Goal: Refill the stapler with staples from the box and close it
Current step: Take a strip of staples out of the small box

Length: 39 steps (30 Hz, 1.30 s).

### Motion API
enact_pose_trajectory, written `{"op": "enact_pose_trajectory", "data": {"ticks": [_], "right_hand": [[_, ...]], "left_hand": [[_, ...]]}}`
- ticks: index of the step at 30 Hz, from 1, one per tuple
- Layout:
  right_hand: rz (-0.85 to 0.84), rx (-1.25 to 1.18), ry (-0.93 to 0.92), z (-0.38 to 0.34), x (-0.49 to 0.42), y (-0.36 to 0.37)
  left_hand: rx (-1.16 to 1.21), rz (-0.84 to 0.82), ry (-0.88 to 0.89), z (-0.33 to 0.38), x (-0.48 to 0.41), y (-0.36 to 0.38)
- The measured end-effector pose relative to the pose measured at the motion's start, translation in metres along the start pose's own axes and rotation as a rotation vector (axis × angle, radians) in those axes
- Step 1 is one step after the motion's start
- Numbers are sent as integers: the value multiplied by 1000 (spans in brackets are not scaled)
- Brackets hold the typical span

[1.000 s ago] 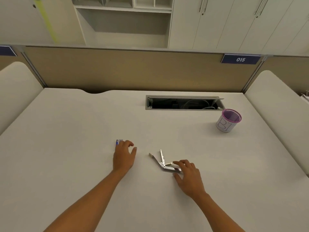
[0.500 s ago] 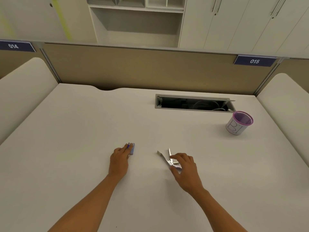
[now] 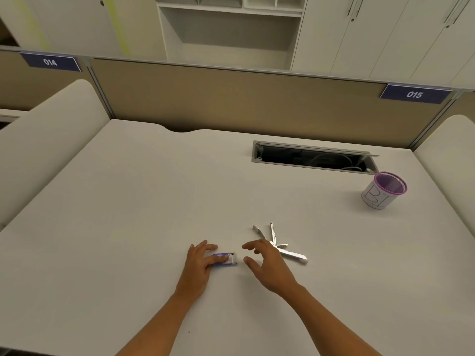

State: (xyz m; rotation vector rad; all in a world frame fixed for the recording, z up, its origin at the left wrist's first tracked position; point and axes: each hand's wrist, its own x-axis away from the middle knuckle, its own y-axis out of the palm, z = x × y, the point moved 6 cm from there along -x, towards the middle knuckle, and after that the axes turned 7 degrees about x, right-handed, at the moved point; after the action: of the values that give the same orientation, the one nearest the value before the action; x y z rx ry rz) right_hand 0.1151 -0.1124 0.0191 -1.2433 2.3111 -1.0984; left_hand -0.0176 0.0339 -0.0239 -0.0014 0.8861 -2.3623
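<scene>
A small metal stapler (image 3: pixel 281 246) lies on the white desk, swung wide open with its arms spread apart. To its left is a little purple-and-white staple box (image 3: pixel 227 258), flat on the desk with its right end open. My left hand (image 3: pixel 199 263) holds the box, fingers lying over its left part. My right hand (image 3: pixel 266 263) hovers between box and stapler, fingers spread and curled, thumb and forefinger pointing at the box's open end, holding nothing. Its back hides the stapler's near hinge.
A white cup with a purple rim (image 3: pixel 384 190) stands at the right. An open cable slot (image 3: pixel 312 159) is cut into the desk (image 3: pixel 128 214) behind the stapler. A tan partition runs along the back, padded dividers on both sides.
My left hand drew the staple box nearer and rightward. My right hand let go of the stapler and moved left toward the box. The stapler stays open on the desk.
</scene>
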Motion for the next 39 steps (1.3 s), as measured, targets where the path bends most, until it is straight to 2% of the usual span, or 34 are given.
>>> {"op": "enact_pose_trajectory", "data": {"ticks": [4, 11, 21, 32, 39], "right_hand": [[-35, 1, 33, 3, -1, 9], [-194, 75, 28, 0, -1, 36], [-122, 33, 43, 6, 3, 33], [-35, 115, 116, 5, 4, 33], [-5, 224, 281, 1, -3, 37]], "left_hand": [[19, 23, 30, 3, 10, 1], [-36, 24, 56, 6, 14, 0], [-95, 15, 99, 2, 14, 3], [-103, 25, 126, 3, 16, 2], [-126, 42, 144, 5, 16, 2]]}}
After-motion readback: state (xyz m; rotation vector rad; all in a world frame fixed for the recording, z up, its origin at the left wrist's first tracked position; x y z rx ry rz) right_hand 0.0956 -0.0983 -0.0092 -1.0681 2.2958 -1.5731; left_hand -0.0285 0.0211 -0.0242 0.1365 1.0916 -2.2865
